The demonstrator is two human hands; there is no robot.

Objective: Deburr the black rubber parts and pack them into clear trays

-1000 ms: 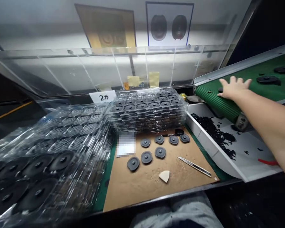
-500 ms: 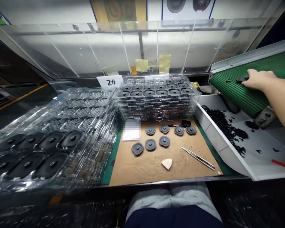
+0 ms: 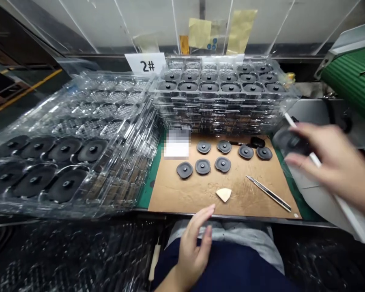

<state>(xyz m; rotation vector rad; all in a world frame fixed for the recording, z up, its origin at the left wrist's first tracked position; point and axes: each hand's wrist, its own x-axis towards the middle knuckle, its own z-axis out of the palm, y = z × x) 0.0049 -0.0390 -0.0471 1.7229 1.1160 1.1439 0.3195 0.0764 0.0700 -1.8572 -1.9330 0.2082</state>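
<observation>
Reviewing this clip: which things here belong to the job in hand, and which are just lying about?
Job in hand:
right hand, with a blurred dark rubber disc
left hand, open
rubber discs laid out on cardboard
stacked clear trays

Lying about:
utility knife
pale triangular scrap
"2#" card

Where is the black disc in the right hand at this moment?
The black disc sits at the right of the head view, held by the right hand, just right of the stacked clear trays and above the brown cardboard mat.
</observation>
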